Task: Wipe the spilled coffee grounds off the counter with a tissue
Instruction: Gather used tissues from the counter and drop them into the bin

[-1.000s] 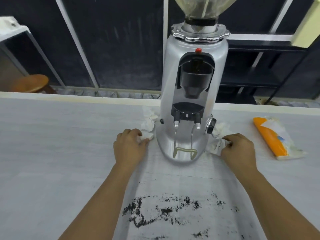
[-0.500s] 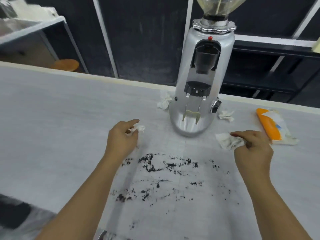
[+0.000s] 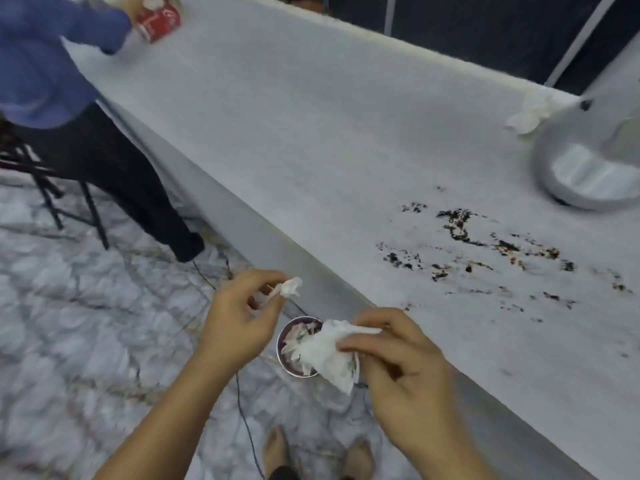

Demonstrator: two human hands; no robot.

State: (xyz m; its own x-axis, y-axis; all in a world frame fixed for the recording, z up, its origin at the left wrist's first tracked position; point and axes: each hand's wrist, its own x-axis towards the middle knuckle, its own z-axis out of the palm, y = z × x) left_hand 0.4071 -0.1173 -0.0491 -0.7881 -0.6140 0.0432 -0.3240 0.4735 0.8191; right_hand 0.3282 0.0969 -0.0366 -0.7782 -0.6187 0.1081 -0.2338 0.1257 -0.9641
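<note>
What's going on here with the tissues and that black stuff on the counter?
A person is cleaning spilled coffee grounds off the counter. Their left hand pinches a small crumpled tissue and their right hand holds a larger tissue, both off the counter's edge above a small round bin on the floor, seemingly to drop them in. Many grounds lie scattered near the grinder base, so the wiping isn't finished.
</note>
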